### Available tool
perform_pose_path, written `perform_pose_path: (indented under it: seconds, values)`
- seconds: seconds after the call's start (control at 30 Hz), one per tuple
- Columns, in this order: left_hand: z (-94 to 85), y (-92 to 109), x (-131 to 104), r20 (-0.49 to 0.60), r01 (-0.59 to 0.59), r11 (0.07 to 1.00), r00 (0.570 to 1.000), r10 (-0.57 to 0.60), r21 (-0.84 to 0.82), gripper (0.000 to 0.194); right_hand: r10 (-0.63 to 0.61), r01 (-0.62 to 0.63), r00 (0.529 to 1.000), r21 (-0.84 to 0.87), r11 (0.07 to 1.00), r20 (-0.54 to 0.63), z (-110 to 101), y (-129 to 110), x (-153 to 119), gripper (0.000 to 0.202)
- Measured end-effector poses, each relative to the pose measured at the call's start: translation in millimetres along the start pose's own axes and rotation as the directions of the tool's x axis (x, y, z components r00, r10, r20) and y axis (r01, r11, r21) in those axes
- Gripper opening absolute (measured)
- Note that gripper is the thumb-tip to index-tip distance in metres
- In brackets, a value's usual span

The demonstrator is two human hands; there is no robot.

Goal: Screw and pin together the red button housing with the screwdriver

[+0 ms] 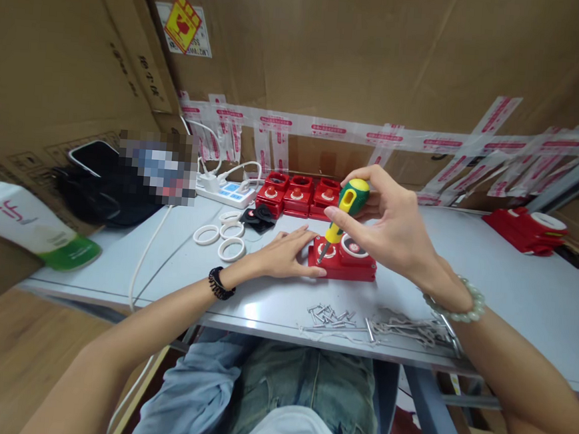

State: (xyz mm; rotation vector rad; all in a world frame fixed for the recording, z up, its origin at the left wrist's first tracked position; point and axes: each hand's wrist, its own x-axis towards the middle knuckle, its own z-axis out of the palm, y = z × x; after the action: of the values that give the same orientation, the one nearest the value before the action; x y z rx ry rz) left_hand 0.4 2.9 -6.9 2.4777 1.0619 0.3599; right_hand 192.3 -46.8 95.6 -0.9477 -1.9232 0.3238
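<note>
My right hand [387, 218] grips a yellow and green screwdriver [346, 205] by its handle. The screwdriver tilts, its metal tip at the left front part of a red box-shaped device [348, 268] with a white ring on its right side. Against the device's left end rests my left hand [289, 252], fingers stretched out and thumb along the front edge. Close to the device's near side lies a small heap of screws [329, 316]. Right of them is a tangle of thin metal pieces and strings [406, 328].
Several red devices [298, 196] stand in a row at the back, beside a white power strip [228, 192]. White rings [206, 235] and a black item [259, 218] lie left. Another red device [524, 230] sits far right. A bottle [33, 223] and black bag [91, 191] are at left.
</note>
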Motion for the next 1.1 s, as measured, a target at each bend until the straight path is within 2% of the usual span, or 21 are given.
perform_pose_path:
  seconds: [0.17, 0.37, 0.53, 0.63, 0.87, 1.1]
  values:
    - [-1.2, 2.2, 0.1, 0.007, -0.001, 1.000, 1.000, 0.001, 0.000, 0.083, -0.020, 0.020, 1.000, -0.013, 1.000, -0.007, 2.9, 1.2, -0.5, 0.032]
    - [-0.5, 1.1, 0.2, 0.016, -0.002, 1.000, 1.000, 0.002, 0.010, 0.082, -0.128, 0.093, 0.985, -0.276, 0.957, -0.112, 14.7, 1.7, 0.9, 0.025]
    - [0.4, 0.4, 0.7, 0.019, 0.013, 1.000, 1.000, -0.013, 0.013, 0.086, -0.187, 0.125, 0.975, -0.397, 0.909, -0.123, 22.8, 0.0, 1.5, 0.024]
    - [0.1, 1.1, 0.7, 0.016, 0.010, 1.000, 1.000, -0.010, 0.005, 0.085, -0.175, 0.113, 0.977, -0.393, 0.912, -0.124, 23.1, 1.7, 3.8, 0.023]
    - [0.7, 0.9, 0.0, 0.000, 0.019, 1.000, 1.000, -0.019, 0.014, 0.081, -0.043, 0.000, 0.990, -0.300, 0.954, -0.136, 15.3, 16.2, 12.4, 0.022]
    - [-1.2, 2.7, -0.7, 0.004, -0.004, 1.000, 1.000, 0.004, 0.001, 0.079, -0.073, 0.035, 0.992, -0.326, 0.945, -0.104, 17.6, 7.7, 9.0, 0.025]
